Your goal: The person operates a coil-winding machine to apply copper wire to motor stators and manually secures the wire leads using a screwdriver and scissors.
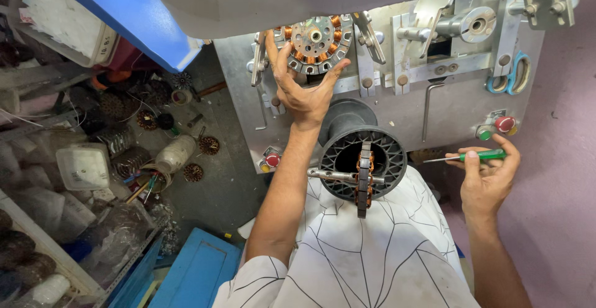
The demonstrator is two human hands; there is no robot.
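left hand [302, 90] cups lower rim of stator [315, 42] on machine [397, 106], fingers spread — right hand [487, 177] closed round screwdriver [475, 156]. stator looks heavy, stiff; copper windings fragile — grip by steel rim.

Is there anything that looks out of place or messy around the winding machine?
Yes. Several loose wound stators lie scattered on the floor left of the machine panel, among wires and containers. On the machine, the stator under the left hand sits straight.
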